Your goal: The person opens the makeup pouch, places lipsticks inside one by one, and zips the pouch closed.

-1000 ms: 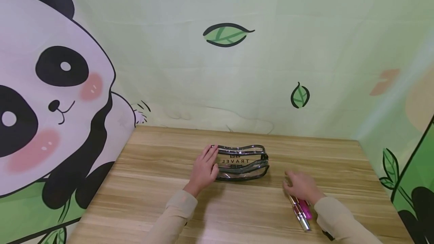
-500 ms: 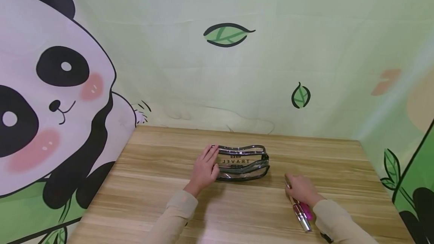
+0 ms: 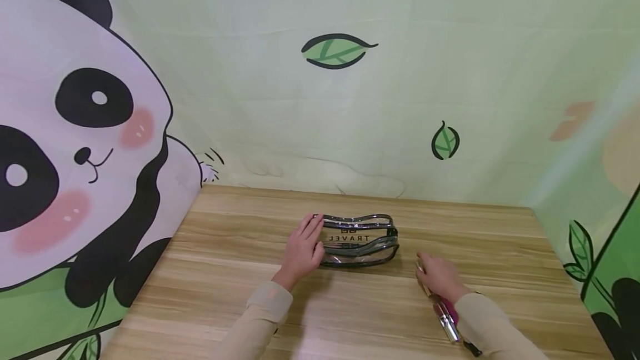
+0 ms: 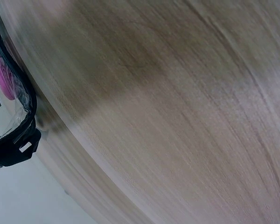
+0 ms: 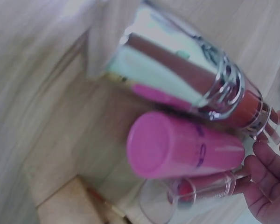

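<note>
A clear travel pouch with black trim (image 3: pixel 357 250) lies on its side on the wooden table. My left hand (image 3: pixel 302 246) rests on its left end, fingers mostly straight. In the left wrist view, something pink (image 4: pixel 2 77) shows through the pouch's clear side. To the right of the pouch, my right hand (image 3: pixel 441 276) pinches slim cosmetic tubes near their ends. The right wrist view shows a silver-capped lip gloss tube (image 5: pixel 177 60), a pink tube (image 5: pixel 186 147) and a clear tube with red inside (image 5: pixel 200 186), side by side at the curled fingers.
The wooden table (image 3: pixel 210 282) meets a pale green backdrop (image 3: pixel 250 99) printed with a panda and leaves. A small brown, box-like corner (image 5: pixel 70 205) appears low in the right wrist view.
My right hand has shifted slightly left, the tubes staying under it. The left hand and the pouch hold their place.
</note>
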Demonstrator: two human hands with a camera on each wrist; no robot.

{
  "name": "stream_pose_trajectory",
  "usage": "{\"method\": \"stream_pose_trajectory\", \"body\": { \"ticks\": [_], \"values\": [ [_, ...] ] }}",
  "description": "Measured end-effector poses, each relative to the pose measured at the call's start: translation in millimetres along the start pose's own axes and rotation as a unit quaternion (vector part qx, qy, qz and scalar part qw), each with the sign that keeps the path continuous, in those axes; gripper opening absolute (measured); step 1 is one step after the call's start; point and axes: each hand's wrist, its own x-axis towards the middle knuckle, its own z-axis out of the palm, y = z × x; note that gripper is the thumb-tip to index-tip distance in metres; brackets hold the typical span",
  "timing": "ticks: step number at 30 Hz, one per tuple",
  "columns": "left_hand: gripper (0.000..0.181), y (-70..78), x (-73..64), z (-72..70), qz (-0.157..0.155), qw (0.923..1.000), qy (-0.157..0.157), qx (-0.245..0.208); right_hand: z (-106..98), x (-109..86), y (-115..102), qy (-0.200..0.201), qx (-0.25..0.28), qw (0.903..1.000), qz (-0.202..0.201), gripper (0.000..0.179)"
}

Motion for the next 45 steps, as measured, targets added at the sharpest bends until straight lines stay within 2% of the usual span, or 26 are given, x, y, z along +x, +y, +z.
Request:
{"method": "stream_pose_trajectory", "body": {
  "ticks": [8, 20, 26, 35, 45],
  "values": [
    [0.05, 0.3, 0.0, 0.5, -0.002, 1.0, 0.0, 0.004, 5.2, 6.3, -2.9, 0.021, 0.028, 0.9993, 0.009, 0.033],
    [0.051, 0.2, -0.8, 2.6, -0.001, 0.9999, -0.002, 0.01, 14.4, 14.0, -4.6, 0.059, 0.042, 0.9973, 0.015, 0.021],
    [0.05, 0.8, -0.3, 1.8, 0.0, 1.0, -0.003, 0.005, 14.8, 11.3, 0.0, 0.047, 0.052, 0.9975, 0.009, 0.027],
    [0.05, 0.6, -0.1, 2.0, 0.006, 0.9999, 0.009, -0.002, 7.9, -0.7, 4.5, 0.039, 0.031, 0.9984, -0.024, 0.045],
    [0.05, -0.1, -0.5, 2.5, 0.01, 0.9998, 0.018, -0.008, 3.7, -6.8, 2.7, 0.023, 0.026, 0.9989, -0.031, 0.044]
  ]
}}
